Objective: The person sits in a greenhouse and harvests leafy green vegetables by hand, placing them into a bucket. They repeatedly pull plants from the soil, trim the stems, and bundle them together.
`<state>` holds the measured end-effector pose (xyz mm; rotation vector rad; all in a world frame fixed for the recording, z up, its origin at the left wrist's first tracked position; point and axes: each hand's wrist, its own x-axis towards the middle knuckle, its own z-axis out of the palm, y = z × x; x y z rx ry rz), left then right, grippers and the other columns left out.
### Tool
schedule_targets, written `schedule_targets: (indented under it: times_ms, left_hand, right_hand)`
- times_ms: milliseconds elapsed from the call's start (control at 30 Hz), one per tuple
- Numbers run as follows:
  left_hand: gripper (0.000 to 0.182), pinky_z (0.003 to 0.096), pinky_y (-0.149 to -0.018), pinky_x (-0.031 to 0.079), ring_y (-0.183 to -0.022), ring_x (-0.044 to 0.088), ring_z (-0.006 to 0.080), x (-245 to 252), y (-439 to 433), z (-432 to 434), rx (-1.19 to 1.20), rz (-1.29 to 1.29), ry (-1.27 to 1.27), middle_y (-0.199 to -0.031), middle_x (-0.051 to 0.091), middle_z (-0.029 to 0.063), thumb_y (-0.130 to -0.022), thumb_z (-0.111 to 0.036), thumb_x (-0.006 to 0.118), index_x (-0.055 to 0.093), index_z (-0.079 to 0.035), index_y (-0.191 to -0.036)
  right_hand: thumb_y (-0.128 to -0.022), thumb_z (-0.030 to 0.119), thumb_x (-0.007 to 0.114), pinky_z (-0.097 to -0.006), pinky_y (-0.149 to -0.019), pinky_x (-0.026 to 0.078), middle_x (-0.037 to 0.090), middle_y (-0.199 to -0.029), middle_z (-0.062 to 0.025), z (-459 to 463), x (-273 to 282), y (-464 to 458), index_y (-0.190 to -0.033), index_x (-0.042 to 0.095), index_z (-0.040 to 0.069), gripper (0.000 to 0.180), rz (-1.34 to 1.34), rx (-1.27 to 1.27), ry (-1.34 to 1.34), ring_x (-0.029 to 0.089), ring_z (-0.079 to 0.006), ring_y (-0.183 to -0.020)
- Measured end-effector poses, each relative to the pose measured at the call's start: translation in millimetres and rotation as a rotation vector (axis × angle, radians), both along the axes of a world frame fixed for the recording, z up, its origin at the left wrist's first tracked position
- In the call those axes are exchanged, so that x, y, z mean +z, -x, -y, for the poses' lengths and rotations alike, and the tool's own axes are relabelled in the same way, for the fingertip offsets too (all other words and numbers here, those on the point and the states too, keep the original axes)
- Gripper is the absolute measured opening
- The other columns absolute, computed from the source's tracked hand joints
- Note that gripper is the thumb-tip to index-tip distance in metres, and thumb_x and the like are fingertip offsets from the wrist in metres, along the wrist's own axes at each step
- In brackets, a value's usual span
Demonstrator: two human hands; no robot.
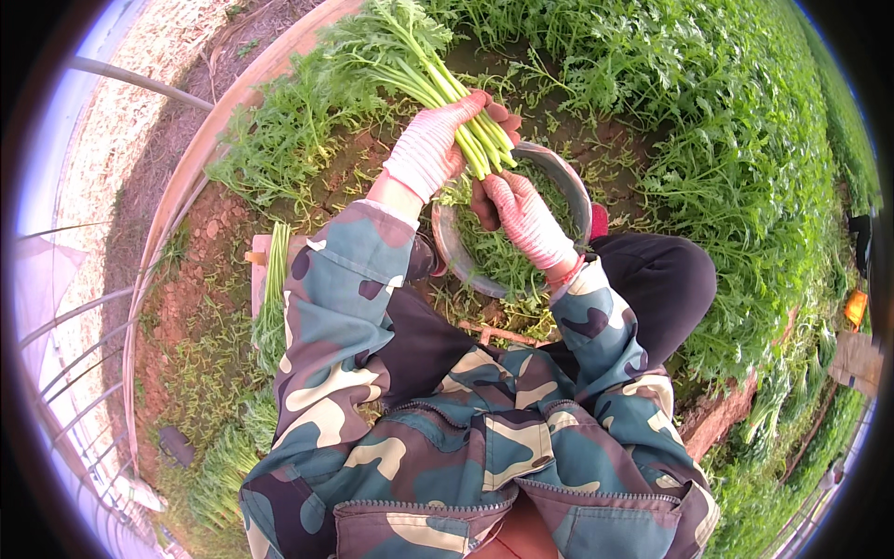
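My left hand, in a pinkish knitted glove, is closed around a bunch of leafy green stalks. The cut ends point down towards me and the leaves spread away at the top. My right hand, gloved alike, is at the lower stalk ends with its fingers bent; whether it grips any of them I cannot tell. Beneath both hands stands a round grey tub holding loose leafy greens. On my left, a bundle of stalks lies across a small pinkish stand.
Dense leafy plants grow ahead and to the right. Cut bunches lie on the ground at lower left. A curved pale border and metal poles run along the left. An orange object is at far right.
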<state>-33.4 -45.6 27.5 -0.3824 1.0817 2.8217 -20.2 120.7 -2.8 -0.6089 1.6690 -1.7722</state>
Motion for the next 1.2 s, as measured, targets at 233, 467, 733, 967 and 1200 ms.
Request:
schedule_targets:
  times_ms: [233, 467, 733, 967, 1200]
  left_hand:
    - [0.013, 0.0492, -0.079, 0.055, -0.087, 0.064, 0.0358, -5.9, -2.4, -11.3, 0.052, -0.025, 0.052, -0.083, 0.062, 0.0105, -0.090, -0.016, 0.060, 0.055, -0.006, -0.096]
    - [0.011, 0.0493, -0.080, 0.055, -0.082, 0.065, 0.0318, -4.7, -2.9, -9.6, 0.081, -0.020, 0.050, -0.078, 0.061, 0.0107, -0.091, -0.014, 0.057, 0.055, -0.004, -0.094]
    - [0.016, 0.0418, -0.076, 0.057, -0.089, 0.066, 0.0322, -8.6, 2.4, -12.9, 0.109, -0.112, 0.056, -0.103, 0.064, 0.0217, -0.091, -0.018, 0.058, 0.055, -0.005, -0.101]
    - [0.015, 0.0408, -0.087, 0.053, -0.107, 0.059, 0.0315, -7.2, 3.7, -19.3, 0.123, -0.178, 0.057, -0.114, 0.060, 0.0218, -0.092, -0.014, 0.056, 0.055, -0.004, -0.103]
    - [0.015, 0.0406, -0.092, 0.051, -0.108, 0.059, 0.0311, -5.6, -4.5, -21.9, 0.107, -0.234, 0.065, -0.114, 0.060, 0.0212, -0.092, -0.012, 0.055, 0.054, -0.003, -0.105]
  right_hand:
    - [-0.088, 0.021, 0.051, -0.0396, -0.053, 0.045, 0.059, -0.060, -0.0146, -5.7, -0.6, 2.1, -0.078, 0.061, 0.002, 0.024, -0.059, -0.190, -0.162, 0.058, -0.0305, -0.054]
    - [-0.083, 0.030, 0.054, -0.0443, -0.064, 0.049, 0.062, -0.067, -0.0167, -20.9, -11.5, 14.6, -0.075, 0.067, 0.007, 0.028, -0.865, 0.028, -0.919, 0.063, -0.0344, -0.066]
    - [-0.096, 0.026, 0.046, -0.0331, -0.087, 0.048, 0.054, -0.124, -0.0138, -37.4, -27.0, 38.1, -0.136, 0.040, 0.008, 0.044, -0.251, -0.294, -0.042, 0.057, -0.0264, -0.105]
    - [-0.090, 0.015, 0.059, -0.0285, -0.081, 0.045, 0.057, -0.109, -0.0097, 12.0, 16.8, 0.9, -0.119, 0.051, 0.001, 0.033, -0.222, -0.716, 0.144, 0.055, -0.0163, -0.095]
    - [-0.072, 0.010, 0.072, -0.0362, -0.079, 0.044, 0.057, -0.092, -0.0061, 6.3, 28.0, 11.2, -0.087, 0.068, 0.011, 0.016, -0.857, -0.688, -0.252, 0.053, -0.0258, -0.089]
